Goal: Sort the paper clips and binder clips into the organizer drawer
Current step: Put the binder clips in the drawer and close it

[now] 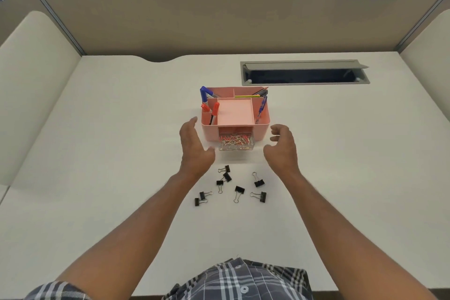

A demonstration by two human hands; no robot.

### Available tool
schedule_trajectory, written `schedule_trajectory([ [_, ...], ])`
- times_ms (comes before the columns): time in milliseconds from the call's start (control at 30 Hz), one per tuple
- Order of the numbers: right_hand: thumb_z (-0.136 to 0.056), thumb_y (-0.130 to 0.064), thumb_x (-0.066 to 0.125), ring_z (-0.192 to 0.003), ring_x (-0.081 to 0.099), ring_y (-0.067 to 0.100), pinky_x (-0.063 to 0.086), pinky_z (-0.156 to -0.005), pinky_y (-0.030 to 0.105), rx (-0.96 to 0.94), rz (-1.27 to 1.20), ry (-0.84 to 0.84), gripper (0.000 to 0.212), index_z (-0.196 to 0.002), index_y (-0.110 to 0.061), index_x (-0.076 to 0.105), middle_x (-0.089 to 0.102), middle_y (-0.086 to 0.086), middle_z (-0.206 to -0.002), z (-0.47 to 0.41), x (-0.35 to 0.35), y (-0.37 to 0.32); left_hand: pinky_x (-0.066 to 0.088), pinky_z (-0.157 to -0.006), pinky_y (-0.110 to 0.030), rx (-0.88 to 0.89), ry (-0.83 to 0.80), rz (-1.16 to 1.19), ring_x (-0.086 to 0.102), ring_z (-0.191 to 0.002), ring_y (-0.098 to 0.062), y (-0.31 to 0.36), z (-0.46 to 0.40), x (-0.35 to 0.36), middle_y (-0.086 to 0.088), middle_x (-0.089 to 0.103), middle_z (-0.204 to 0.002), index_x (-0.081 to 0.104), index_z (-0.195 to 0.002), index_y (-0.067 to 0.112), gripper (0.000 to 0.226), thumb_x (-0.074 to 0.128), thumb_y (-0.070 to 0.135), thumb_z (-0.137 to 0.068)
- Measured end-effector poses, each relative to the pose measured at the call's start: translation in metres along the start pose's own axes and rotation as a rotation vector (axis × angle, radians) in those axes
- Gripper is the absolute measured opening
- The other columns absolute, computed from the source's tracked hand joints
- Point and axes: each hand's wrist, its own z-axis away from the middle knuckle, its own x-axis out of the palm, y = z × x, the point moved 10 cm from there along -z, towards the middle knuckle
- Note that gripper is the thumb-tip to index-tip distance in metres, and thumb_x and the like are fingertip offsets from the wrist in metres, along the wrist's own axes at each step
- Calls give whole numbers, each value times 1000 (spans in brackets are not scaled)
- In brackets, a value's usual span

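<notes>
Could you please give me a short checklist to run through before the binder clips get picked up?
1. Drawer pulled open: ok.
2. Paper clips already in the drawer: ok.
3. Binder clips in the drawer: not ok, eight lie loose on the desk.
4. Left hand empty and open: ok.
5. Right hand empty and open: ok.
6. Room left in the drawer for the clips: cannot tell.
</notes>
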Motion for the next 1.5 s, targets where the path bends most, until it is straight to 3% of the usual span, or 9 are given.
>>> schedule_trajectory([
  [133,-75,-18,79,-142,25,15,32,-113,37,42,29,-235,103,-150,-25,10,21,0,-157,-5,28,17,25,-118,-43,-122,-203,0,8,-149,-16,-19,-5,21,13,-7,-160,-10,-151,32,117,80,25,-76],
  [300,-72,-15,83,-110,49,-4,37,-81,11,-85,-56,-328,80,-133,-29,32,50,-12,-126,-9,35,-6,33,-115,-49,-102,-269,33,21,-146,-15,-24,-17,33,9,17,-159,0,-149,42,117,84,47,-68],
  [367,-73,-14,82,-102,47,-14,35,-75,7,-79,-48,-329,79,-133,-27,32,50,-15,-120,-10,37,-8,39,-110,-49,-85,-249,61,33,-141,-15,-22,-20,34,9,30,-152,7,-148,43,109,84,40,-70],
  [433,-73,-16,82,-102,51,-4,34,-73,7,-66,-39,-284,73,-129,-26,36,52,-15,-119,-14,37,-6,44,-106,-47,-75,-207,108,42,-134,-15,-20,-21,33,11,40,-143,16,-145,41,100,82,31,-72],
  [667,-75,-21,81,-82,52,-2,38,-63,12,38,-31,-63,54,-108,-30,39,50,-17,-99,-27,33,-2,41,-80,-10,-104,2,126,47,-106,18,-8,-26,26,24,50,-117,34,-131,37,68,75,15,-81],
  [867,-70,-35,81,-99,61,18,55,-79,36,95,-3,63,60,-116,-22,45,57,-3,-114,-37,35,7,54,-86,-34,-170,121,65,56,-108,-12,-8,-26,21,10,56,-123,37,-129,30,57,72,29,-84],
  [1167,-79,-36,73,-105,56,22,52,-84,39,151,30,136,59,-124,-17,41,50,3,-122,-21,35,19,52,-82,-31,-186,172,9,56,-106,-14,-11,-19,17,6,56,-117,44,-126,22,49,70,23,-86],
  [1300,-87,-26,60,-104,54,25,52,-83,41,-102,283,108,37,-119,-18,43,49,3,-116,9,48,4,51,-91,-37,-269,175,-111,55,-110,-20,-33,-1,17,-1,54,-120,42,-128,16,46,64,20,-87],
  [1500,-93,-18,51,-111,49,25,53,-76,39,-372,615,-182,57,-146,-21,32,49,8,-121,13,100,-17,50,-89,-35,-199,32,-152,57,-101,-16,-40,21,33,3,59,-106,54,-115,16,26,50,9,-90],
])
